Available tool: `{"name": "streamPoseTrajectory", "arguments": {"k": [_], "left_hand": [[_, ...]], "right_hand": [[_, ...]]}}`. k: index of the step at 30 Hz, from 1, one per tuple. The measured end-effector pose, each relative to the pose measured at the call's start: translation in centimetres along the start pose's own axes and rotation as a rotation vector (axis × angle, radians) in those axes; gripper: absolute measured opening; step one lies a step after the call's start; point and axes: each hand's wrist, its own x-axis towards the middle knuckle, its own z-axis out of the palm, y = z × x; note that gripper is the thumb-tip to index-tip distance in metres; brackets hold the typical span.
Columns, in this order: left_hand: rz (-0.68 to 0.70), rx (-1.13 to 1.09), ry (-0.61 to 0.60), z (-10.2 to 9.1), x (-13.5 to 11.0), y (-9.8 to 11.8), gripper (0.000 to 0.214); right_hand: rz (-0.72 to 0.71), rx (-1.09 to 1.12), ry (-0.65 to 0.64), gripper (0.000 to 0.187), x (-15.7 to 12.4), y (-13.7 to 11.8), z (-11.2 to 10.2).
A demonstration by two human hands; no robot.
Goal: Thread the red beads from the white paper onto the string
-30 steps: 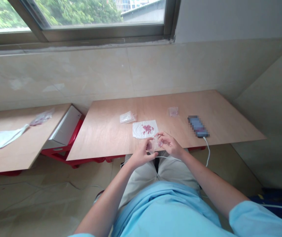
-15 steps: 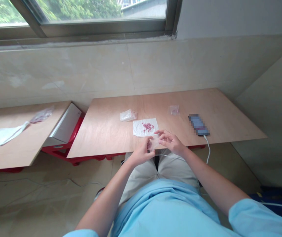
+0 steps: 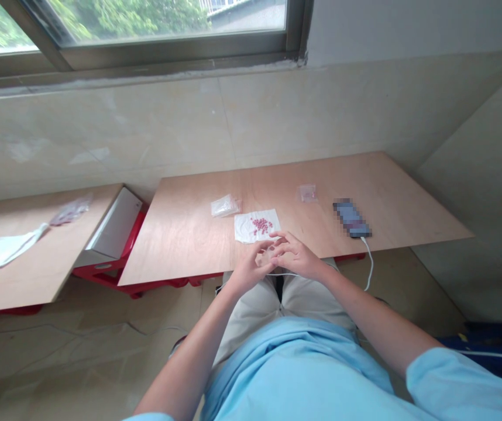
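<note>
A small clear plastic bag (image 3: 267, 256) is between my two hands at the table's front edge. My left hand (image 3: 251, 270) is closed on the bag's left side, thumb pointing right. From the right, my right hand (image 3: 297, 256) meets it, its fingers and thumb at the bag's right side. The fingers partly cover the bag, so its contents cannot be made out. Just beyond my fingertips, a white sheet (image 3: 243, 228) lies on the table, carrying several small red beads (image 3: 261, 225) in a loose cluster.
A stack of clear bags (image 3: 224, 206) lies behind the sheet, and another small bag (image 3: 308, 193) to its right. A phone (image 3: 351, 218) with a white cable (image 3: 371, 263) rests on the wooden table (image 3: 181, 234). Papers (image 3: 7, 248) lie on the left table.
My right hand has moved slightly left, closer to my left hand, and now covers more of the bag. The view has shifted a little; the beads and sheet stay put.
</note>
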Motion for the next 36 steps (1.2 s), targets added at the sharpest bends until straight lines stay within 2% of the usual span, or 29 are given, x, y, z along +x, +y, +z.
{"name": "streamPoseTrajectory", "arguments": {"k": [5,11,15,23,28,33,36], "left_hand": [[-0.016,-0.063,0.039,-0.1,0.2,-0.9,0.038],[-0.119,-0.285,-0.024,0.0,0.4,-1.0,0.053],[-0.191,-0.466,-0.047,0.4,0.4,-1.0,0.047],[-0.239,-0.632,0.03,1.2,0.3,-0.7,0.037],[-0.329,-0.724,-0.001,1.3,0.0,-0.5,0.038],[-0.368,-0.782,-0.003,1.1,0.1,-0.1,0.039],[-0.376,-0.776,0.012,1.0,0.2,0.1,0.039]], "right_hand": [[0.009,0.032,-0.011,0.017,0.0,0.0,-0.2],[0.059,0.079,-0.006,0.019,0.2,0.3,-0.4],[0.09,0.109,0.025,0.02,0.3,0.4,-0.2],[0.119,0.154,0.076,0.022,0.6,0.2,0.2],[0.257,0.372,0.062,0.049,0.7,1.3,0.7],[0.324,0.604,0.049,0.052,0.9,2.2,1.2],[0.312,0.644,0.036,0.052,1.0,2.3,1.3]]}}
